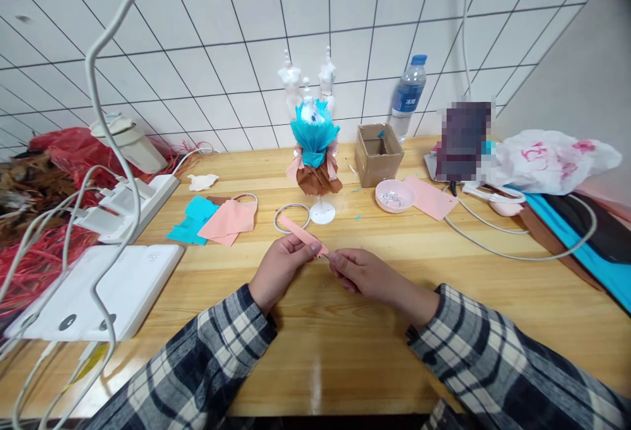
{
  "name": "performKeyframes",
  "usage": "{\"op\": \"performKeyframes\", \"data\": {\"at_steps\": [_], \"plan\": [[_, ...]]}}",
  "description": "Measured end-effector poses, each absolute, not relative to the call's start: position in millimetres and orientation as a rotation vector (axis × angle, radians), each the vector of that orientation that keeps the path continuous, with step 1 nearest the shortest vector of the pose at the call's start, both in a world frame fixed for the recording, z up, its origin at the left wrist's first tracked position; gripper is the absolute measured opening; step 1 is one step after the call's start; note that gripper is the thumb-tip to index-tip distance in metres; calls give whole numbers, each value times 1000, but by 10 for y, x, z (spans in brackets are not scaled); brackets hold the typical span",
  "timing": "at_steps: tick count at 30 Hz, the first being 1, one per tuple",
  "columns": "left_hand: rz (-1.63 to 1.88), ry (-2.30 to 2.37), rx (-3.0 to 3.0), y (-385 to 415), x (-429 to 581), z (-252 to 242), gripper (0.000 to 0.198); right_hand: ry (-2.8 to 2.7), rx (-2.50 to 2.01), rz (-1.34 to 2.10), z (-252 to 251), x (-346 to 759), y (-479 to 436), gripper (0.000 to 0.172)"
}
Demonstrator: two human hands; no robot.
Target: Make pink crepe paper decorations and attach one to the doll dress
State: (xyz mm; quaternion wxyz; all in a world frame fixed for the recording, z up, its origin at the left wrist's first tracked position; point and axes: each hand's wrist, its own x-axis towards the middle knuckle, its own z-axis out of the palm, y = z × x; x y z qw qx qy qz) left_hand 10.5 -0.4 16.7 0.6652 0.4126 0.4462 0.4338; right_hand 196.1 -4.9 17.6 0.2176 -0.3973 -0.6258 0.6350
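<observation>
A narrow strip of pink crepe paper (298, 230) is held between my two hands above the table. My left hand (286, 265) pinches it near its lower end, thumb on top. At that end, which looks gathered or ruffled, the fingers of my right hand (362, 275) are closed on it. Just behind lies a metal ring (277, 218), partly covered by the strip. Beyond stands a small white mannequin on a round base (323, 214), dressed in a blue paper top (315, 137) and a brown skirt (319, 181) with pink pieces at its sides.
Blue paper (190, 219) and pink paper (229, 219) lie left. A cardboard box (378, 157), a bowl of shiny bits (394, 196) and a pink sheet (431, 198) sit right. A water bottle (409, 96) leans on the wall. White cables (111, 246) cross the left side.
</observation>
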Motion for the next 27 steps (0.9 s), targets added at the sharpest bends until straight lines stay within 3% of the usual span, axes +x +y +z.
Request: {"op": "performKeyframes", "data": {"at_steps": [27], "plan": [[921, 1000, 952, 6, 74, 154, 18, -1665, -1177, 1842, 151, 1962, -32, 51]]}}
